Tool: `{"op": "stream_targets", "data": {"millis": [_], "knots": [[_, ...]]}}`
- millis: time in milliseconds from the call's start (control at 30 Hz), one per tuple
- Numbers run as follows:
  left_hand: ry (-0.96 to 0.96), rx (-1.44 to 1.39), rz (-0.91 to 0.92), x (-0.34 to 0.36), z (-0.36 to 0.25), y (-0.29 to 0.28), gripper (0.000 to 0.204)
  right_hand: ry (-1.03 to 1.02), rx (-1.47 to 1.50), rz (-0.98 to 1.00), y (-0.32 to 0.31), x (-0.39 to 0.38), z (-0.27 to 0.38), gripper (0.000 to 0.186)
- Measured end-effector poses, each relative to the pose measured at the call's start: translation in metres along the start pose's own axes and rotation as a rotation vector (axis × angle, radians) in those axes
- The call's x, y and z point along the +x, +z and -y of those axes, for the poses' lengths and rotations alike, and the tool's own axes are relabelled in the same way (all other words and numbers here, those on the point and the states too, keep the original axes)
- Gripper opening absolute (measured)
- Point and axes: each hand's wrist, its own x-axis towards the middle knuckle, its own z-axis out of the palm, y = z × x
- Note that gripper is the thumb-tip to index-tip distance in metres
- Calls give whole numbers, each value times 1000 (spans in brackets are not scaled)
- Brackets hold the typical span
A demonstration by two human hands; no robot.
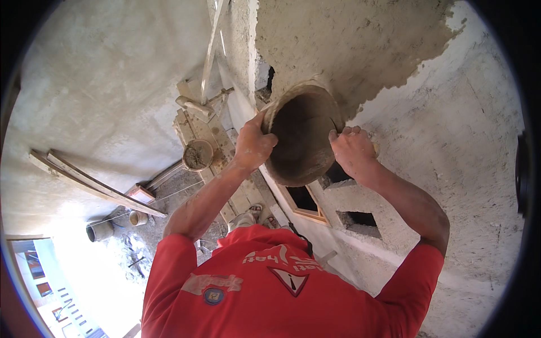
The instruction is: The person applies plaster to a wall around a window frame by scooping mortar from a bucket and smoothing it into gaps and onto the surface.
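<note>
Both my hands hold a round, mortar-coated bucket up by the wall, its mouth facing me. My left hand is closed around the bucket's left rim, and my right hand grips the right side of the rim. Dried mortar streaks the inside; the bottom is in shadow, so I cannot tell whether anything lies in it. The far rim appears close to the wall, but contact is unclear. Above it, a darker, damp-looking coat of plaster covers part of the wall, bordering the paler rough surface.
I stand on a plank scaffold. A small bucket of mortar is on it to my left. Openings, one with a wooden frame, pierce the wall below. Long battens lean at left; more buckets are on the floor.
</note>
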Motion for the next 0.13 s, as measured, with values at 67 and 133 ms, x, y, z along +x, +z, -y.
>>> {"op": "stream_targets", "data": {"millis": [67,133], "knots": [[-15,42,35,-3,-12,5,57,11,153,62,18,-1,-3,24],[30,202,19,-9,-26,11,59,83,506,305,18,-1,-9,30]]}}
